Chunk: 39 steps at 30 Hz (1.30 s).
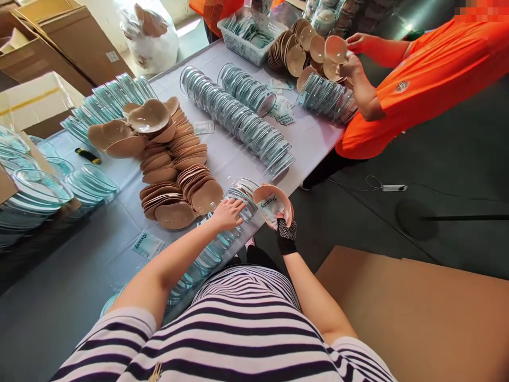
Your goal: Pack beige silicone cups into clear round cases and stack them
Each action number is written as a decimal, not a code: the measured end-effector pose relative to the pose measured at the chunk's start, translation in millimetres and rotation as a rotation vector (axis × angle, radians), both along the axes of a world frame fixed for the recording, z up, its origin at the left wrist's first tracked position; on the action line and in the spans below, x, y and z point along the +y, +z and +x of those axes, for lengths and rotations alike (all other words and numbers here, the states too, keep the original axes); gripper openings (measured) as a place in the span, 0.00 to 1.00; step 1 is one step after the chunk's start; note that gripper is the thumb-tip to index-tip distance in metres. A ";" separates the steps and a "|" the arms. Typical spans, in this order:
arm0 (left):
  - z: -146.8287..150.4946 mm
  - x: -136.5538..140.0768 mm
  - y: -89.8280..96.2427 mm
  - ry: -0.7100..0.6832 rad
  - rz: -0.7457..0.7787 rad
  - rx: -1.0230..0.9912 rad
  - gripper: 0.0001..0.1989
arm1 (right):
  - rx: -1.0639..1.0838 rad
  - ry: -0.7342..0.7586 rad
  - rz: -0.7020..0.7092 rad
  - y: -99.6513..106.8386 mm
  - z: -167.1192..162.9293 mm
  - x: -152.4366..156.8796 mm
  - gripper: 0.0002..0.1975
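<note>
In a black, white-dotted fingerless glove, my right hand grips beige bra cups past the table's front corner. A white printed sachet lies in their hollow, under my thumb. My left hand is bare and rests with fingers stretched over a row of round clear plastic cases along the table's front edge. At the end of that row, some clear cases stand just beyond my left fingertips. Stacked beige bra cups lie beyond my left forearm, with another sachet nearer me.
Long rows of clear cases cross the white table. A yellow-black cutter lies at left. A co-worker in orange handles cups at right. A white basket stands at the back. Cardboard and cables are at right.
</note>
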<state>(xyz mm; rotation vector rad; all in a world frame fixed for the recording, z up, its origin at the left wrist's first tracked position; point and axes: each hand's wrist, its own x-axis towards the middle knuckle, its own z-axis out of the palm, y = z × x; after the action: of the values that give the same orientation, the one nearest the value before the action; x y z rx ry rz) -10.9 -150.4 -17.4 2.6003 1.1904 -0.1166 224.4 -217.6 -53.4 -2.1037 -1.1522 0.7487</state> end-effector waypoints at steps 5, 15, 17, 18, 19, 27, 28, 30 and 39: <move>-0.4 0.5 -8.0 -0.012 0.030 -0.001 0.23 | 0.039 -0.062 0.001 -0.8 -2.0 -12.4 0.21; -2.5 15.8 0.8 -0.022 -0.050 -0.039 0.23 | -0.239 0.353 0.123 -8.7 -24.7 -32.2 0.27; -3.8 31.2 5.4 -0.082 -0.122 -0.006 0.24 | -0.297 0.367 0.154 -12.3 -26.4 -30.6 0.28; -4.6 37.9 5.8 -0.122 -0.147 0.007 0.23 | -0.329 0.368 0.178 -14.0 -25.9 -29.6 0.28; -5.5 43.3 4.6 -0.159 -0.162 0.011 0.22 | -0.362 0.368 0.207 -15.6 -24.6 -28.7 0.28; -14.6 42.7 -25.4 -0.065 -0.172 -0.258 0.15 | -0.563 0.520 0.242 -27.9 -9.4 -31.6 0.25; -15.1 40.6 -26.1 -0.063 -0.173 -0.287 0.15 | -0.563 0.515 0.222 -30.0 -9.4 -33.5 0.25; -15.4 35.5 -25.1 -0.051 -0.172 -0.320 0.16 | -0.544 0.498 0.177 -33.3 -10.7 -37.3 0.25; -23.6 16.3 -20.7 0.278 -0.140 -0.358 0.36 | -0.350 0.458 -0.005 -25.4 -18.1 -37.6 0.26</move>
<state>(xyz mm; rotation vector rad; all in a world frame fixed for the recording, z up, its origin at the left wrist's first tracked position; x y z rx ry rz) -34.5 -134.1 -38.1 2.1896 1.3347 0.2980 206.3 -255.3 -78.8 -2.0471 -1.8635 0.5870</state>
